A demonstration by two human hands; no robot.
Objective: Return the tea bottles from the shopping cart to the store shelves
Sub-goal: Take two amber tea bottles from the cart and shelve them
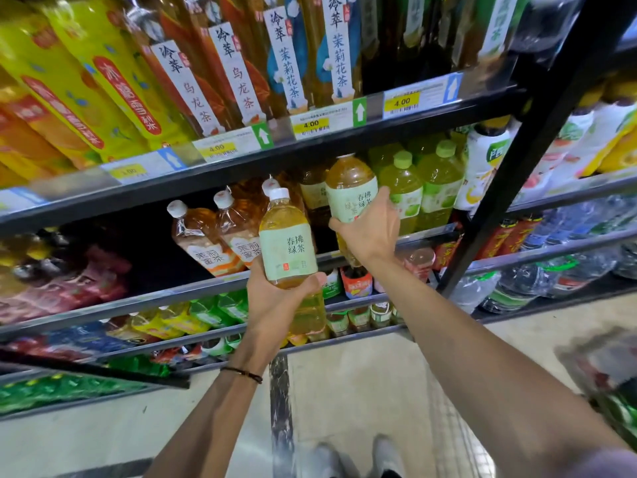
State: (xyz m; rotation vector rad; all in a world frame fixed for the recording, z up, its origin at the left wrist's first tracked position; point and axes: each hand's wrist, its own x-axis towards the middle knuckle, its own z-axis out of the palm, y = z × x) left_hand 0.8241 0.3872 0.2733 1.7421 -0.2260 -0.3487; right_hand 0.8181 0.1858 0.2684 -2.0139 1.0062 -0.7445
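My left hand [275, 298] grips a green tea bottle [286, 239] with a white cap and pale green label, held upright in front of the second shelf. My right hand [370, 229] grips a second green tea bottle [350, 188] of the same kind, raised to the shelf opening just under the upper shelf rail [310, 146]. Its cap is hidden behind that rail. Behind it stand similar amber bottles [312, 191], and to its right green-capped bottles [403, 188].
Two orange-labelled tea bottles [206, 236] lean on the second shelf left of a dark gap [144, 257]. Tall tea bottles fill the top shelf [241, 70]. A black upright post [517, 160] stands at right. Lower shelves hold small bottles. The cart's mesh [448, 415] lies below.
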